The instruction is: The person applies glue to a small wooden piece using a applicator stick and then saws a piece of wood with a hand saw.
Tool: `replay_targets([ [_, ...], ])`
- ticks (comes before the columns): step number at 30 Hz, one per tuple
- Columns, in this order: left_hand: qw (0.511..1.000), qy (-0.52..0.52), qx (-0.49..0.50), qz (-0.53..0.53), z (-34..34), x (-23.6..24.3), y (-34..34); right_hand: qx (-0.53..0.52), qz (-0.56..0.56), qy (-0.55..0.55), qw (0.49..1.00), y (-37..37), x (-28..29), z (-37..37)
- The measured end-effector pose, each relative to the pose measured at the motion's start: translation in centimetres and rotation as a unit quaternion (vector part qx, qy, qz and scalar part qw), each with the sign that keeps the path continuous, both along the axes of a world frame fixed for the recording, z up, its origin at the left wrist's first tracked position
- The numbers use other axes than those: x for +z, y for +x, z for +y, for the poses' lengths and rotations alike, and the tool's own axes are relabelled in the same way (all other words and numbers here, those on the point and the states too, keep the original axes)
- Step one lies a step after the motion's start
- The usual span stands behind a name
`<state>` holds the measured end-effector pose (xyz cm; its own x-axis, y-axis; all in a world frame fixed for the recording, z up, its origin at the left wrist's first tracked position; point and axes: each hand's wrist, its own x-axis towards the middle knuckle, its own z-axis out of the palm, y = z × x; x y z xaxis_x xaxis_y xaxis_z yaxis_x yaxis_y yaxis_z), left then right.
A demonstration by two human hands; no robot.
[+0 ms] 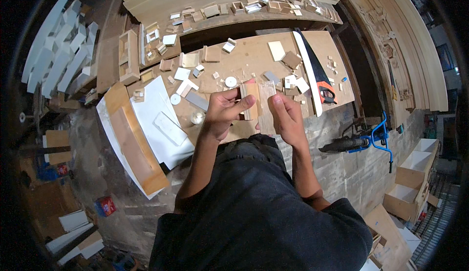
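Note:
My left hand [225,111] is closed around a small wooden piece [251,113] with raised edges, its thumb pressed on the near face. Against that piece's right side lies a thin pale strip [265,111], pinched by my right hand [289,118] with the thumb on top. Whether the strip is thin wood or another sheet, I cannot tell. Both pieces are held above the front edge of the wooden worktable [249,51]. Just beyond my left hand are a white disc [230,81] and a grey block [197,101]. My fingers behind the pieces are mostly hidden.
A handsaw [320,71] with an orange-and-black handle lies on the right beside a long white strip [308,73]. Small wooden boxes and offcuts cover a back shelf [210,26]. White boards [154,110] overhang at left. A blue-framed bicycle [364,139] stands right of the table.

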<state>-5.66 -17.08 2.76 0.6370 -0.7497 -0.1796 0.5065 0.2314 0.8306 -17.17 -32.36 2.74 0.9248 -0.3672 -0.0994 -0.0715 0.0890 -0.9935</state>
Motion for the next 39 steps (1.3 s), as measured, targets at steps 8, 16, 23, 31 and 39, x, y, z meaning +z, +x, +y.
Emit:
replay_targets([
  [8, 0.999, 0.031, -0.008, -0.024, 1.7, 0.7, -0.7, 0.025, -0.007, 0.036, 0.999, -0.4, 1.3, 1.5],
  [16, 0.994, 0.018, 0.009, -0.106, 1.8, 0.5, -1.3, 0.075, -0.031, 0.089, 0.993, -0.5, -0.1, 0.7],
  [23, 0.98, 0.046, 0.032, -0.191, 0.7, 0.5, -1.9, 0.066, -0.021, 0.106, 0.992, -1.6, 0.6, 0.2],
  [31, 0.966, 0.091, 0.05, -0.239, -1.5, 1.1, -3.0, 0.028, -0.016, 0.025, 0.999, -2.8, 1.0, -1.4],
  [39, 0.948, 0.095, 0.107, -0.285, -3.4, 3.4, -5.5, 0.031, -0.07, -0.117, 0.99, -5.0, 0.4, -4.2],
])
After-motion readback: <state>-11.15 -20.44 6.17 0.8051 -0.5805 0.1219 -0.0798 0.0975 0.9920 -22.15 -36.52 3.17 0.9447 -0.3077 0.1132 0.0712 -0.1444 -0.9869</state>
